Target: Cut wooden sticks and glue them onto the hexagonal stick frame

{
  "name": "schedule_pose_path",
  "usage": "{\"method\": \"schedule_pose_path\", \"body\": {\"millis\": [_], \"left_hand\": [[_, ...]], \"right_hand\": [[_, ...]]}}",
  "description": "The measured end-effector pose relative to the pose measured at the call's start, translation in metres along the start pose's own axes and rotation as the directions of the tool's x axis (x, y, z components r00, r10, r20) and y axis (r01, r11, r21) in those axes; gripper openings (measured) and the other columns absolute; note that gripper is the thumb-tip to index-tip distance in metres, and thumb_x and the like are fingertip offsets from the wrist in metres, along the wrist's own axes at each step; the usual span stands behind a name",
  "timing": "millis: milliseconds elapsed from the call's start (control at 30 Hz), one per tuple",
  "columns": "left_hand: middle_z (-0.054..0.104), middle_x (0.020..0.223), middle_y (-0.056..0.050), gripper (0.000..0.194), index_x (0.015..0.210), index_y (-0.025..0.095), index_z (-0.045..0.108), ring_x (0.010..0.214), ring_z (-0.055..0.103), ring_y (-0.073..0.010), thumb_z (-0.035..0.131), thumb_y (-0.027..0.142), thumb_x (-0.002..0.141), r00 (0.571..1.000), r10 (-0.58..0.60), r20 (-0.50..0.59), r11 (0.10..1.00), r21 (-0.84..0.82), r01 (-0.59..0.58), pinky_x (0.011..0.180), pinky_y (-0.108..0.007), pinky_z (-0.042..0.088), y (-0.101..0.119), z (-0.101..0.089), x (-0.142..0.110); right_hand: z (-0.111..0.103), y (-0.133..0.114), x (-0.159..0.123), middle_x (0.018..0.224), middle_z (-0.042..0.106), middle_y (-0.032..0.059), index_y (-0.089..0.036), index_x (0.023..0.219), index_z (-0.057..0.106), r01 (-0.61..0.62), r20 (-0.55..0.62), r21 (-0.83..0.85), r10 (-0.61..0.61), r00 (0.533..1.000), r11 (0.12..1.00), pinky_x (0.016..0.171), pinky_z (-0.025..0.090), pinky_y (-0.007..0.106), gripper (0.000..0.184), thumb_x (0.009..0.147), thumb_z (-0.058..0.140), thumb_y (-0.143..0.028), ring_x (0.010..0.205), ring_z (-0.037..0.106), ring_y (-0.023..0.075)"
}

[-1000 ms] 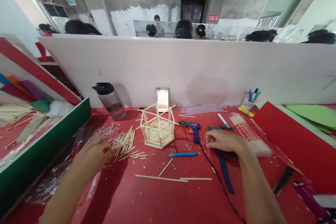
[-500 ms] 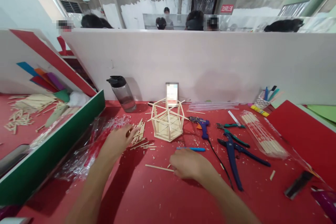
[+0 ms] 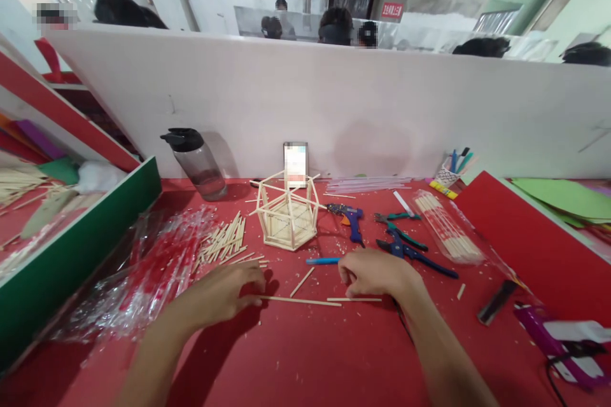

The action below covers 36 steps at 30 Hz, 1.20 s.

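left hand (image 3: 226, 289): fingers parted at long stick (image 3: 305, 301) end | right hand (image 3: 372, 272): fingers curled, grip unclear, hides pen (image 3: 323, 261) end | 1 glue gun (image 3: 352, 221)

Our left hand (image 3: 231, 289) reaches the left end of a long stick (image 3: 301, 301); our right hand (image 3: 379, 271) hovers above a shorter stick (image 3: 365, 299) on the red worktop (image 3: 286, 362).

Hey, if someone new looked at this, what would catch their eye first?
Probably the frame of pale sticks, standing mid-table just in front of the lit phone. Next, the blue glue gun just right of it, and the loose pile of sticks to its left. The two hands, left and right, reach in nearer the viewer.
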State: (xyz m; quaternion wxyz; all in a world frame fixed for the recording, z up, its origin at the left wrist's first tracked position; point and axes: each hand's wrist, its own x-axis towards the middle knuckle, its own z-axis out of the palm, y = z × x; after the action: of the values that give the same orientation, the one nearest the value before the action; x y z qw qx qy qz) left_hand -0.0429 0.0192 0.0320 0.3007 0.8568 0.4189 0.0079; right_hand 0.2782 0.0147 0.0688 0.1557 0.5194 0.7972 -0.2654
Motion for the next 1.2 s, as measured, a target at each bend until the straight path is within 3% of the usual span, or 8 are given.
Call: {"method": "schedule_pose_path", "body": {"millis": [133, 267, 400, 533, 667, 867, 1000, 1200], "left_hand": [[0.071, 0.098, -0.003, 0.012, 0.087, 0.025, 0.068, 0.089, 0.065, -0.0210, 0.056, 0.025, 0.088, 1.000, -0.012, -0.006, 1.000, 0.028, 0.012, 0.077, -0.030, 0.045, -0.007, 0.006, 0.000], [0.071, 0.099, -0.003, 0.013, 0.087, 0.025, 0.068, 0.091, 0.066, -0.0218, 0.054, 0.024, 0.087, 0.997, -0.052, -0.051, 0.998, 0.042, 0.054, 0.076, -0.030, 0.045, -0.016, 0.003, -0.003], [0.074, 0.102, -0.005, 0.027, 0.093, 0.024, 0.069, 0.094, 0.068, -0.0218, 0.044, 0.033, 0.094, 0.982, -0.072, -0.177, 0.997, 0.001, 0.073, 0.083, -0.030, 0.048, -0.021, -0.004, -0.005], [0.077, 0.099, -0.006, 0.040, 0.097, 0.024, 0.069, 0.090, 0.070, -0.0234, 0.035, 0.045, 0.097, 0.934, -0.166, -0.318, 0.985, -0.008, 0.173, 0.078, -0.029, 0.049, -0.019, -0.009, -0.007], [0.076, 0.092, -0.007, 0.044, 0.094, 0.022, 0.070, 0.084, 0.070, -0.0248, 0.035, 0.049, 0.099, 0.938, -0.155, -0.310, 0.981, 0.062, 0.183, 0.075, -0.031, 0.047, -0.003, -0.007, -0.004], [0.073, 0.093, -0.006, 0.019, 0.091, 0.022, 0.068, 0.085, 0.068, -0.0238, 0.051, 0.032, 0.094, 0.967, -0.140, -0.211, 0.986, 0.061, 0.156, 0.070, -0.029, 0.043, 0.037, 0.018, 0.022], [0.071, 0.098, -0.006, 0.016, 0.093, 0.022, 0.065, 0.086, 0.068, -0.0240, 0.052, 0.032, 0.095, 0.965, -0.148, -0.216, 0.984, 0.070, 0.166, 0.069, -0.029, 0.042, 0.062, 0.037, 0.039], [0.072, 0.098, -0.003, 0.019, 0.100, 0.023, 0.063, 0.088, 0.066, -0.0196, 0.048, 0.034, 0.100, 0.945, -0.077, -0.318, 0.984, -0.177, 0.020, 0.076, -0.028, 0.044, 0.077, 0.046, 0.050]], "right_hand": [[0.025, -0.003, -0.008, 0.089, 0.072, 0.0072, -0.018, 0.084, 0.071, -0.037, -0.035, 0.005, 0.037, 0.999, 0.999, 0.060, 0.033, 0.026, 0.010, 0.078, 0.066, -0.014, 0.083, 0.065, 0.0213], [0.034, -0.001, -0.017, 0.098, 0.071, 0.0096, -0.017, 0.090, 0.068, 0.018, -0.104, 0.022, -0.016, 0.994, 1.000, 0.070, 0.037, 0.028, 0.015, 0.087, 0.053, -0.012, 0.089, 0.063, 0.0215], [0.025, 0.008, -0.026, 0.097, 0.070, 0.0063, -0.019, 0.097, 0.062, 0.077, -0.153, 0.071, -0.066, 0.986, 0.994, 0.071, 0.038, 0.027, 0.017, 0.097, 0.046, -0.023, 0.086, 0.061, 0.0192], [0.005, 0.011, -0.032, 0.085, 0.067, 0.0017, -0.020, 0.095, 0.060, 0.198, -0.224, 0.271, -0.138, 0.965, 0.942, 0.066, 0.038, 0.025, 0.016, 0.098, 0.047, -0.030, 0.076, 0.059, 0.0161], [-0.001, 0.009, -0.026, 0.083, 0.066, 0.0004, -0.020, 0.094, 0.060, 0.257, -0.278, 0.378, -0.155, 0.948, 0.889, 0.064, 0.038, 0.024, 0.017, 0.097, 0.049, -0.033, 0.072, 0.057, 0.0147], [0.026, 0.016, -0.003, 0.083, 0.068, 0.0031, -0.020, 0.089, 0.064, 0.140, -0.225, 0.246, -0.084, 0.971, 0.959, 0.063, 0.034, 0.026, 0.009, 0.088, 0.055, -0.020, 0.075, 0.059, 0.0178], [0.033, 0.018, 0.002, 0.085, 0.070, 0.0025, -0.020, 0.091, 0.063, 0.171, -0.217, 0.283, -0.110, 0.970, 0.944, 0.063, 0.037, 0.024, 0.011, 0.090, 0.052, -0.019, 0.075, 0.061, 0.0165], [0.031, 0.012, 0.000, 0.085, 0.069, 0.0014, -0.020, 0.097, 0.063, 0.302, -0.286, 0.460, -0.182, 0.941, 0.835, 0.066, 0.042, 0.024, 0.015, 0.096, 0.051, -0.030, 0.076, 0.061, 0.0158]]}}
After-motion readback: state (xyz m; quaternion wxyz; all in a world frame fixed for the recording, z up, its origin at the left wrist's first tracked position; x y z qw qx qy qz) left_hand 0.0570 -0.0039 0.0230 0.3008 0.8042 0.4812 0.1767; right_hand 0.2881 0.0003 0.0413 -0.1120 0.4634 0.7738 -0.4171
